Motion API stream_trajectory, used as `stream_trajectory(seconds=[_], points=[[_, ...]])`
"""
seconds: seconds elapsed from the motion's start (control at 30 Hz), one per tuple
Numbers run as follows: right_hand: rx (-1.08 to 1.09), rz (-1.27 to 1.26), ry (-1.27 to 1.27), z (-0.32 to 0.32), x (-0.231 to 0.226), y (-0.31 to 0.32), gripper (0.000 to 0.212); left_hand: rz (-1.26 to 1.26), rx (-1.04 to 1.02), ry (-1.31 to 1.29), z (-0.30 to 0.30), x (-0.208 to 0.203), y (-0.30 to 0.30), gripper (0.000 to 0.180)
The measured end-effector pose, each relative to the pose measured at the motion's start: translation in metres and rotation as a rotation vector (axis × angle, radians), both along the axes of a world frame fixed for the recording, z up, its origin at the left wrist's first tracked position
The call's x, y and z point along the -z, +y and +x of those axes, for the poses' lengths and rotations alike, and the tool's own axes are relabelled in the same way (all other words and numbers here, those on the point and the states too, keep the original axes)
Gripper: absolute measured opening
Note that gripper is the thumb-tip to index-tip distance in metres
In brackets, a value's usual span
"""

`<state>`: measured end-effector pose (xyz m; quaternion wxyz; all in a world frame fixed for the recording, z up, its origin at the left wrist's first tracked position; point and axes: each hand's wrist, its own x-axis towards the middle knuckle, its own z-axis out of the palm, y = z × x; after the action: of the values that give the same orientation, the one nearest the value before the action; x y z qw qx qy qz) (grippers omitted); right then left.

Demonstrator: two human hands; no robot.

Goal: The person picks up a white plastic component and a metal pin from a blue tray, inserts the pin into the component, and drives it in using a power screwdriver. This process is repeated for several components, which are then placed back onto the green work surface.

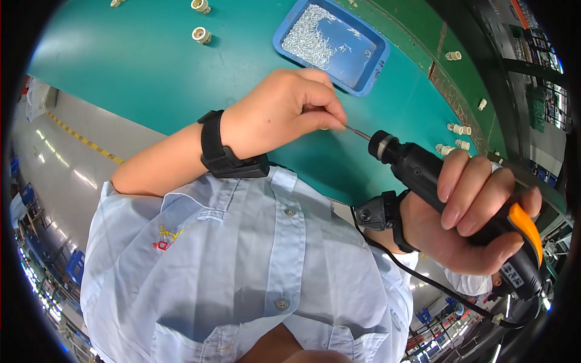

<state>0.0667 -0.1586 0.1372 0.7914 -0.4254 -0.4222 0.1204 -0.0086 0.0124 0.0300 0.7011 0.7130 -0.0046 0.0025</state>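
Note:
My right hand (478, 199) is wrapped round a black electric screwdriver (423, 173) with an orange lever. The tool's thin bit (361, 134) points up and left, toward my left hand (284, 112). Thumb and fingers of that hand are pinched together right at the bit's tip; whatever sits between them is too small and hidden to make out. Just beyond the left hand lies a blue tray (350, 71), with a heap of small silvery screws or pins (310, 39) mostly at its left end.
Cream cylindrical parts (201, 35) stand at the far left of the green table (133, 66), with several more (463, 129) along the right side. A black cord (417, 272) runs below the screwdriver. To the left shows a floor (78, 151) with a yellow line.

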Motion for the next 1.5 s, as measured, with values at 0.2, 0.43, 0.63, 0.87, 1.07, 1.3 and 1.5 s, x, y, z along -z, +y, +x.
stream_trajectory(seconds=[0.2,0.43,0.63,0.87,1.07,1.3,1.5], points=[[-0.063,-0.005,-0.030,-0.002,0.006,0.002,0.034,0.107,-0.109,-0.208,-0.003,0.002,-0.002,0.009],[-0.006,-0.073,-0.069,-0.005,0.006,0.014,0.035,0.378,-0.164,-0.311,-0.005,0.001,0.000,0.016],[0.042,-0.107,-0.085,0.007,0.025,0.012,0.033,0.451,-0.202,-0.281,0.000,0.026,-0.008,0.029],[0.151,-0.152,-0.037,0.000,0.039,0.021,0.028,0.130,-0.052,0.052,0.001,0.038,-0.009,0.025],[0.217,-0.198,-0.031,0.004,0.047,0.027,0.030,0.137,-0.058,0.082,0.002,0.034,-0.011,0.023],[0.181,-0.179,0.003,0.006,0.052,0.031,0.025,0.115,-0.099,0.066,0.000,0.035,-0.016,0.020],[0.177,-0.275,-0.006,0.002,0.052,0.033,0.018,0.162,-0.094,0.014,0.001,0.035,-0.016,0.019]])
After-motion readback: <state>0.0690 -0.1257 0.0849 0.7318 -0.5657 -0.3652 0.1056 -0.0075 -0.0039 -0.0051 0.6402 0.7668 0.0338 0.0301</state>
